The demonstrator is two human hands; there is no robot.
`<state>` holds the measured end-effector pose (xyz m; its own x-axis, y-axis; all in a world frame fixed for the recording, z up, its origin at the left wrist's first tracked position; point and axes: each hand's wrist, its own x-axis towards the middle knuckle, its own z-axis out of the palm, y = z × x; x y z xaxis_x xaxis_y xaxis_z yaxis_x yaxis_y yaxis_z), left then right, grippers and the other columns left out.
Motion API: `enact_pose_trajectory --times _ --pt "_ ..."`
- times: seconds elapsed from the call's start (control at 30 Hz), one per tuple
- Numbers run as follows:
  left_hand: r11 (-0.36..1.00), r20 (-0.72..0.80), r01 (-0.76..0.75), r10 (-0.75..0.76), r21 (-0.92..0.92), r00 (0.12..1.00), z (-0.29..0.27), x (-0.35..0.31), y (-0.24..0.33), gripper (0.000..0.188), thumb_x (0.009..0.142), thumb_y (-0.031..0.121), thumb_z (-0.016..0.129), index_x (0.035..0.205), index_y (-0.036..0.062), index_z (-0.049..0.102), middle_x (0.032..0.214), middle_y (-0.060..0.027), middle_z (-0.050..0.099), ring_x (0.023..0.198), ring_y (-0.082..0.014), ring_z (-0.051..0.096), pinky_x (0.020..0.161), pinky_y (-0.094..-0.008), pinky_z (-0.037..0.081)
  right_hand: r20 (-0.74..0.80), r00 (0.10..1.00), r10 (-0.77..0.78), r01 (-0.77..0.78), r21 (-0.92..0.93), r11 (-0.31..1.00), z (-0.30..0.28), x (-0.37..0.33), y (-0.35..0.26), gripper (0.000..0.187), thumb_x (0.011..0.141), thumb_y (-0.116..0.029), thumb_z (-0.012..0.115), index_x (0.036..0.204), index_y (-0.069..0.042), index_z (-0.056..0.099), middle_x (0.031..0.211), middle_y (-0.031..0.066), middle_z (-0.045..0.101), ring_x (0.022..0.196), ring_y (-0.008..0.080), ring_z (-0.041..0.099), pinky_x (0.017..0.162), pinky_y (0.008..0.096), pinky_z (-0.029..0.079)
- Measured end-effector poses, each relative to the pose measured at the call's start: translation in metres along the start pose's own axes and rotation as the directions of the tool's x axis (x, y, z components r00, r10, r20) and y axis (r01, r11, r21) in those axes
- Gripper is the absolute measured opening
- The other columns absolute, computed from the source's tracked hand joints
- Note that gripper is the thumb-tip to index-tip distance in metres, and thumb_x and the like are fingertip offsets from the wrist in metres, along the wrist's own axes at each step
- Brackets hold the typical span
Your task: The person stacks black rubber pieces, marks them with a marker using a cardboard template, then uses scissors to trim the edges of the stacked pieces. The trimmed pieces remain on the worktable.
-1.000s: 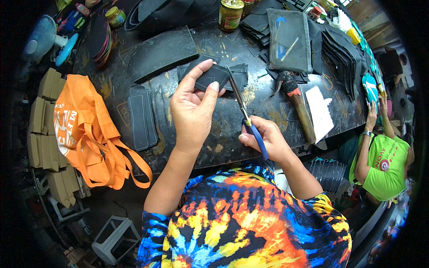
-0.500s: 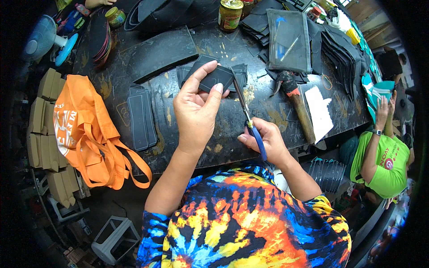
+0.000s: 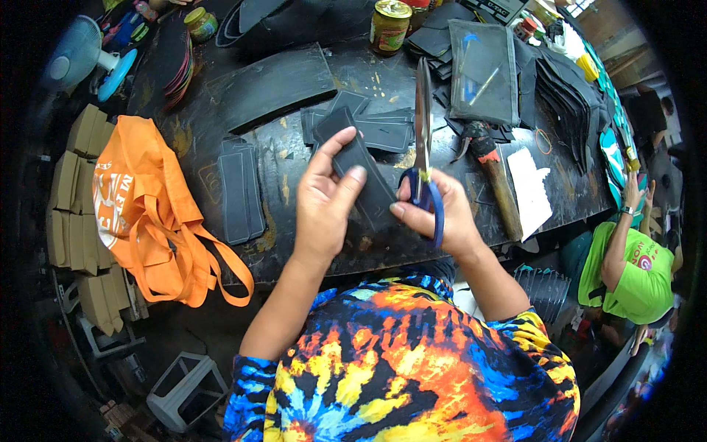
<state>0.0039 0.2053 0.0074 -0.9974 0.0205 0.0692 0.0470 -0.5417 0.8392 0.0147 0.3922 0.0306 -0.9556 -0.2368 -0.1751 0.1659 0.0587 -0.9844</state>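
Between thumb and fingers, my left hand [image 3: 324,195] grips a black flat strip [image 3: 361,158] with light stitched or drawn lines along its edges. The strip slants down toward my right hand [image 3: 445,210], which holds blue-handled scissors [image 3: 423,125] by the loops, blades pointing away from me. The blades stand apart from the strip. Beyond my left hand, similar black pieces [image 3: 387,131] lie loosely piled on the dark table [image 3: 294,258]. A neat stack of black strips [image 3: 241,195] rests to the left.
A wooden-handled hammer [image 3: 497,188] and torn white paper [image 3: 529,195] lie at right, near a mesh pouch [image 3: 482,74] and stacked black sheets [image 3: 563,99]. A thick black slab [image 3: 272,85] and a jar [image 3: 390,28] stand farther back. An orange bag [image 3: 147,206] hangs left; a person in green [image 3: 633,269] works at right.
The scissors have swung upright and away from the strip. My left hand has turned the strip so its lower end points toward my right hand.
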Motion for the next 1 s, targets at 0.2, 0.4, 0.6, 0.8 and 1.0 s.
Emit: enact_pose_trajectory --times 0.2,0.4,0.6,0.8,1.0 --pt "0.981 0.059 0.031 -0.044 0.193 0.997 -0.022 0.002 0.014 0.037 0.095 -0.006 0.062 0.131 -0.0034 0.063 0.127 -0.0095 0.066 0.117 -0.0142 0.060 0.104 -0.0292 0.047 0.202 0.970 0.135 -0.137 0.000 0.991 -0.004 -0.015 0.013 0.024 0.086 -0.018 0.081 0.095 -0.006 0.063 0.086 -0.0017 0.063 0.079 0.0058 0.058 0.073 0.0223 0.047" --pt "0.929 0.177 -0.055 -0.012 0.367 0.984 -0.028 -0.004 0.033 0.047 0.089 -0.009 0.062 0.136 -0.0044 0.061 0.134 -0.0118 0.064 0.126 -0.0167 0.057 0.111 -0.0314 0.041 0.387 0.908 0.162 -0.176 0.001 0.984 -0.034 -0.023 0.010 0.028 0.093 -0.029 0.075 0.091 -0.005 0.060 0.080 -0.0028 0.058 0.077 0.0057 0.054 0.070 0.0242 0.045" --pt "0.906 0.221 -0.050 -0.049 0.421 0.974 -0.028 -0.006 0.045 0.048 0.088 -0.010 0.060 0.136 -0.0050 0.061 0.133 -0.0122 0.064 0.124 -0.0168 0.058 0.110 -0.0307 0.041 0.404 0.888 0.219 -0.233 -0.014 0.972 -0.033 -0.026 0.012 0.031 0.093 -0.029 0.077 0.089 -0.005 0.059 0.076 -0.0037 0.056 0.072 0.0046 0.053 0.064 0.0233 0.044" --pt "0.896 0.217 -0.049 -0.054 0.441 0.975 -0.024 -0.006 0.048 0.049 0.088 -0.010 0.060 0.136 -0.0049 0.061 0.132 -0.0122 0.064 0.123 -0.0166 0.059 0.108 -0.0300 0.042 0.367 0.907 0.207 -0.196 -0.068 0.978 -0.029 -0.026 0.010 0.030 0.093 -0.027 0.078 0.085 -0.004 0.059 0.075 -0.0046 0.053 0.071 0.0034 0.050 0.062 0.0234 0.042" --pt "0.889 0.221 -0.061 -0.046 0.454 0.974 -0.023 -0.006 0.047 0.049 0.088 -0.009 0.060 0.136 -0.0041 0.061 0.130 -0.0119 0.064 0.122 -0.0167 0.059 0.107 -0.0296 0.042 0.334 0.928 0.168 -0.137 -0.115 0.984 -0.026 -0.026 0.010 0.031 0.091 -0.025 0.080 0.083 -0.004 0.059 0.073 -0.0053 0.050 0.071 0.0030 0.045 0.061 0.0237 0.039"
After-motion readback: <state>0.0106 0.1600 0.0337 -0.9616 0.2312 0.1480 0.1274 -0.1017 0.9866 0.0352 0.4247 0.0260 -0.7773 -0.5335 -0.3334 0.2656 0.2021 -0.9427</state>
